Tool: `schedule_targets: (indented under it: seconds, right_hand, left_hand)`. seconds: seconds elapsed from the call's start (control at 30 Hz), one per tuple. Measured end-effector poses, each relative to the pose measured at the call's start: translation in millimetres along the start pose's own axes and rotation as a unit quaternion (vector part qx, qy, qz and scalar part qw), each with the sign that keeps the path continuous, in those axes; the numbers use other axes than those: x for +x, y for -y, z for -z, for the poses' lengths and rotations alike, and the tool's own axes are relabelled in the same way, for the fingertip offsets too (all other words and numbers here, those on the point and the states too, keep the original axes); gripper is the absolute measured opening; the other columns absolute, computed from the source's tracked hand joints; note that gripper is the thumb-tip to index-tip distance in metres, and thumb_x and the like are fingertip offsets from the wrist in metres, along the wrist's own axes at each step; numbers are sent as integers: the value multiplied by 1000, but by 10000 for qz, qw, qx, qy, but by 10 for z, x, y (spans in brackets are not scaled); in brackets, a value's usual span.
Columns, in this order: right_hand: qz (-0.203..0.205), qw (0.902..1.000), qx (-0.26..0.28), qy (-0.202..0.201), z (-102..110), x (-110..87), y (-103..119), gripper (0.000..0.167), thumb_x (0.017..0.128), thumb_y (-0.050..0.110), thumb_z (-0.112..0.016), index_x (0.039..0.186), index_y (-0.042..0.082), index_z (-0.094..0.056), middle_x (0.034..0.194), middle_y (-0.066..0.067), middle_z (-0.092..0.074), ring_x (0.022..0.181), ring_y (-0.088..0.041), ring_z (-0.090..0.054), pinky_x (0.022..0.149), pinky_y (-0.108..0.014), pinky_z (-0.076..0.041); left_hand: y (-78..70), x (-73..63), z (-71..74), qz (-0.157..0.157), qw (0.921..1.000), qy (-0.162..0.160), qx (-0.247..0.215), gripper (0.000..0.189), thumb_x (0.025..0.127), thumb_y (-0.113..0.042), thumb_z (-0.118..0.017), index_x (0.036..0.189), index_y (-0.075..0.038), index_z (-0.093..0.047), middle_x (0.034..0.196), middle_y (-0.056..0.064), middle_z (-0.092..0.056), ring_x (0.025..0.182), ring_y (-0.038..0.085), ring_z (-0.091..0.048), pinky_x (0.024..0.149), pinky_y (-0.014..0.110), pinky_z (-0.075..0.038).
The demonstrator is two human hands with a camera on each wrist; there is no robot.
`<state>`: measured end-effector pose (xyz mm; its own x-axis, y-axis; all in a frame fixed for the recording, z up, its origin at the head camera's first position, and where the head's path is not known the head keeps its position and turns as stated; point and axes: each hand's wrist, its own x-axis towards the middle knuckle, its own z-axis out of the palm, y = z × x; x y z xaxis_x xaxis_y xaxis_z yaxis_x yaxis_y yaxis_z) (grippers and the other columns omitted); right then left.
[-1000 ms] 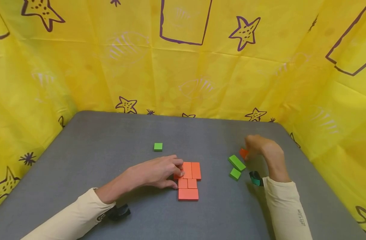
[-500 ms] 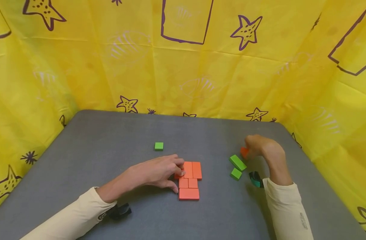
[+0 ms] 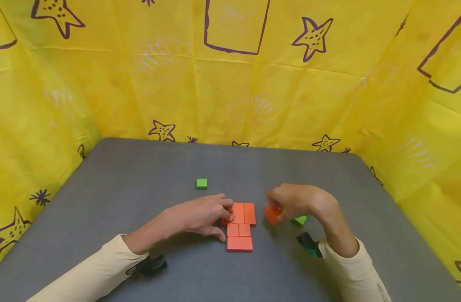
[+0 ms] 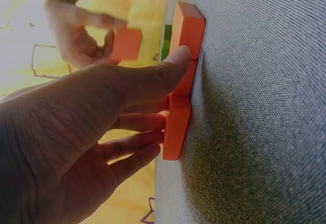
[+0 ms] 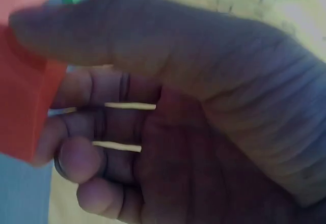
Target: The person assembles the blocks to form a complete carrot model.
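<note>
Blocks in orange lie packed edge to edge on the grey worktop: tall ones in the far row, two small squares below, a wide one nearest me. I judge the step in hand to be adding another piece to them. My right grip is closed on a loose orange block, pinched between thumb and fingers, tilted and apart from the group's right side. My left grip is spread rather than clenched, fingertips touching the far row's left block, thumb at the group's left edge; I take that as steadying. The next move, I think, calls for squaring the loose block and lowering it without nudging its neighbours. One green block sits beyond my left grip; another shows partly behind my right.
</note>
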<state>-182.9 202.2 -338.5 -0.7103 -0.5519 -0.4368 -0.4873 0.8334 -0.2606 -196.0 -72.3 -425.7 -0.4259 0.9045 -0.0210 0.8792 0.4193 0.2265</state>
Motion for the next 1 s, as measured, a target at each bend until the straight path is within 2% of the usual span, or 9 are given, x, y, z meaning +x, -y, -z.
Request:
schedule_targets:
  seconds: [0.1, 0.2, 0.33, 0.43, 0.63, 0.83, 1.0]
  right_hand:
    - [373, 9988, -22, 312, -78, 42, 231, 25, 84, 12, -80, 78, 16, -57, 67, 9, -47, 61, -7, -42, 58, -22, -33]
    - [771, 9948, -290, 593, -170, 98, 434, 28, 81, 14, -84, 79, 18, -56, 67, 11, -47, 60, -5, -41, 56, -20, -32]
    - [974, 9889, -638, 928, -307, 196, 651, 32, 80, 21, -87, 84, 20, -55, 67, 11, -47, 59, -5, -42, 55, -19, -34]
    - [898, 9868, -837, 1061, -404, 274, 756, 33, 81, 25, -87, 87, 21, -55, 68, 11, -49, 60, -6, -44, 57, -20, -37]
    - [807, 9828, -1313, 1018, -542, 374, 831, 35, 80, 29, -90, 86, 23, -56, 69, 11, -49, 60, -6, -45, 56, -21, -39]
    - [718, 9836, -1249, 1085, -566, 402, 836, 35, 81, 32, -90, 88, 23, -58, 70, 11, -53, 61, -7, -49, 58, -21, -42]
    - [804, 9833, -1207, 1101, -554, 411, 827, 34, 82, 32, -90, 93, 23, -59, 73, 11, -56, 65, -6, -52, 62, -21, -45]
  left_hand:
    - [3, 2, 0, -23, 10000, -9, 53, 42, 85, -47, -85, 115, -19, -80, 108, -6, -62, 99, 10, -52, 85, 22, -49]
    - [8, 2, -3, -46, 9999, -48, 96, 40, 84, -47, -86, 113, -19, -80, 107, -6, -62, 98, 10, -53, 85, 23, -49]
    - [10, 0, -6, -84, 9998, -114, 135, 37, 84, -47, -86, 109, -20, -80, 106, -6, -62, 98, 11, -53, 85, 24, -49]
    - [10, -1, -11, -102, 9998, -145, 136, 36, 84, -46, -86, 108, -20, -81, 106, -6, -62, 98, 11, -54, 86, 24, -50]
    - [3, 6, -16, -72, 9999, -105, 35, 33, 85, -43, -86, 108, -20, -80, 108, -6, -63, 97, 10, -51, 85, 22, -49]
    - [5, 6, -14, -8, 10000, -33, -14, 31, 86, -41, -86, 109, -20, -80, 108, -7, -63, 96, 8, -49, 83, 20, -47]
    - [0, 6, -13, 18, 10000, -53, -19, 30, 86, -38, -87, 109, -20, -80, 109, -7, -63, 95, 8, -49, 83, 20, -47]
